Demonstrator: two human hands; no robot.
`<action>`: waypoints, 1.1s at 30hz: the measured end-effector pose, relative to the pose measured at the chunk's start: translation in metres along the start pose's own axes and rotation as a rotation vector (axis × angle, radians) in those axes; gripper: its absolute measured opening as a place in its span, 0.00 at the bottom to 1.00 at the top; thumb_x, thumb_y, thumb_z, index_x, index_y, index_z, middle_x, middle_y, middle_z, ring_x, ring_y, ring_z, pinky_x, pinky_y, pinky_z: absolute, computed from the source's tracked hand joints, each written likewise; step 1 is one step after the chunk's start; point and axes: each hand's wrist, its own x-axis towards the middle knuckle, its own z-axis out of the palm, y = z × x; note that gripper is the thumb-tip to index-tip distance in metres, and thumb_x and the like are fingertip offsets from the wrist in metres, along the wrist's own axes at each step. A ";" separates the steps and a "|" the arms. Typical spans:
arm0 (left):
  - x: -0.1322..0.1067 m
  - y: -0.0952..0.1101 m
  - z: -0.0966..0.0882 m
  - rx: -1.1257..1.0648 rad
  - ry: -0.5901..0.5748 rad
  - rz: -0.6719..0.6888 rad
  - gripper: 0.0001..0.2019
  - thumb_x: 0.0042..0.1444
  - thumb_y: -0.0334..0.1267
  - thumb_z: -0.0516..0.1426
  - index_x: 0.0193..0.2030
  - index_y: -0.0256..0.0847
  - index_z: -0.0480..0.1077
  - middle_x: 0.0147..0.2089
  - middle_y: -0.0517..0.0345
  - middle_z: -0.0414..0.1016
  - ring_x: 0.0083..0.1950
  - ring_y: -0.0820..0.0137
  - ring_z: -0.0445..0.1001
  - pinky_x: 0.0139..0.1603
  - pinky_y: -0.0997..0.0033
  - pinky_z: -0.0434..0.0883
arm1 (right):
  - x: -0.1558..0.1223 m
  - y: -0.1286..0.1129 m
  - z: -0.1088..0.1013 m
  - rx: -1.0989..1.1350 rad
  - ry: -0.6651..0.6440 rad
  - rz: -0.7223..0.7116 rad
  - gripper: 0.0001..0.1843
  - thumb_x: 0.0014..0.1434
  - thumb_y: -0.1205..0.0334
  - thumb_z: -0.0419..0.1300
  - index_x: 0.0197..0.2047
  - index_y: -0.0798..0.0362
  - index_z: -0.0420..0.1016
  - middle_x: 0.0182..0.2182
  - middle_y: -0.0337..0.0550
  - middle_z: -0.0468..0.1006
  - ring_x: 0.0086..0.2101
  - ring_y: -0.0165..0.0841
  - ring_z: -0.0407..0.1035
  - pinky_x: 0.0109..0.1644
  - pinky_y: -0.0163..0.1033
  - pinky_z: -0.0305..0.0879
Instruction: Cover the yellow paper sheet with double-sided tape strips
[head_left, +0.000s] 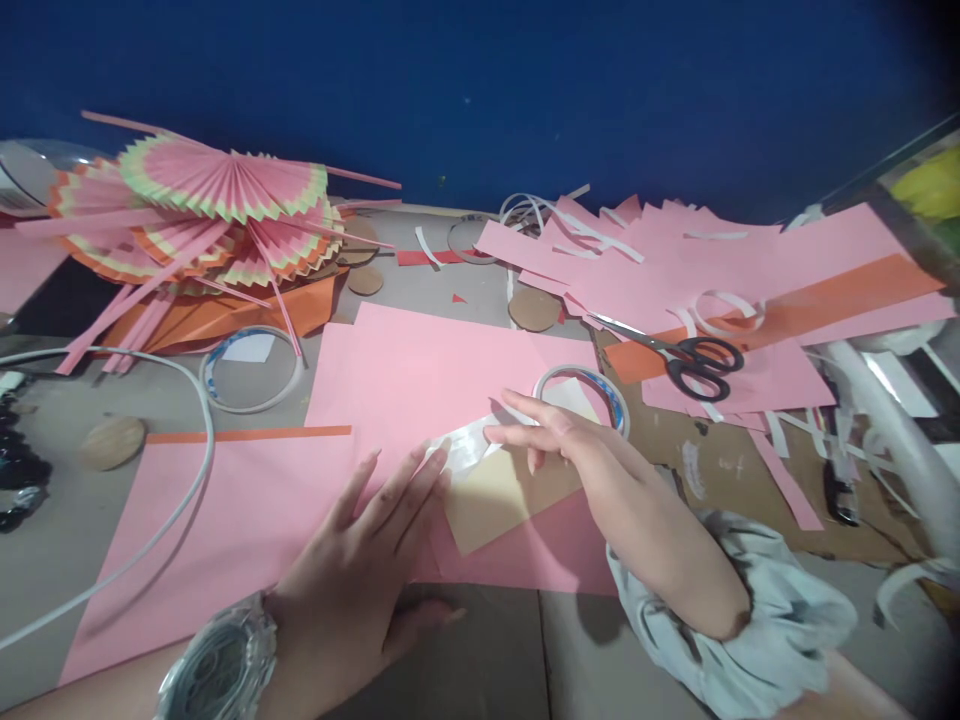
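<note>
My left hand (367, 560) lies flat with fingers stretched out on a pink paper sheet (225, 530), its fingertips touching a strip of clear tape (469, 445). My right hand (570, 450) reaches across with fingers extended, fingertips pressing on the same tape at the edge of a tan card piece (502, 500). A roll of tape (592, 390) sits just behind my right hand on another pink sheet (420, 370). A watch is on my left wrist and a grey scrunchie on my right.
Black-handled scissors (694, 365) lie on pink and orange paper at right. Folded pink paper fans (202, 215) are piled at back left. A second tape ring (251, 370), a white cable (180, 500), cardboard discs and paper scraps lie around. A blue wall stands behind.
</note>
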 end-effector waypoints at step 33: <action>0.001 -0.003 0.003 0.053 0.064 0.045 0.39 0.55 0.56 0.51 0.65 0.26 0.51 0.68 0.42 0.49 0.68 0.53 0.47 0.67 0.53 0.39 | 0.003 0.046 -0.032 -0.868 0.051 -0.405 0.04 0.60 0.61 0.52 0.35 0.51 0.62 0.31 0.39 0.71 0.33 0.34 0.66 0.41 0.43 0.53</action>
